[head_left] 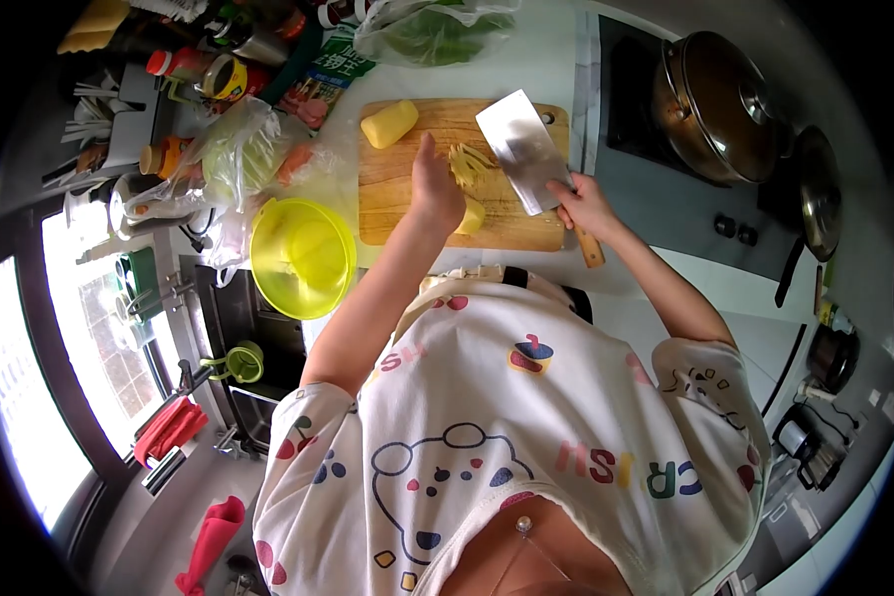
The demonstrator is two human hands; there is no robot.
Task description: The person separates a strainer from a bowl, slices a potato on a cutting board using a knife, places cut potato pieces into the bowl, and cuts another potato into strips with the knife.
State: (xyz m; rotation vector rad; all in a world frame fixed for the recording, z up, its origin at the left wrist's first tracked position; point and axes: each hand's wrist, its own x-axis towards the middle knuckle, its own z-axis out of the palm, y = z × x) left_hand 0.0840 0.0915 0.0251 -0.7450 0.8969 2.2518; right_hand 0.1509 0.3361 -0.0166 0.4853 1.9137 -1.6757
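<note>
My right hand (583,204) grips a cleaver (520,149) where its broad metal blade meets the wooden handle. The blade is raised over the right part of a wooden cutting board (387,214). My left hand (437,187) is over the middle of the board, its visible fingers stretched out and nothing seen in its grasp. Right beside it lie cut potato strips (472,165). A potato piece (471,217) sits nearer to me, partly hidden by my left hand. One peeled potato (389,124) rests at the board's far left corner.
Left of the board stands a yellow-green plastic bowl (303,258), near the sink (273,343). Bagged vegetables (238,154) and several bottles crowd the back left. A lidded pot (715,109) is on the stove at right, with another lid (819,194) beside it.
</note>
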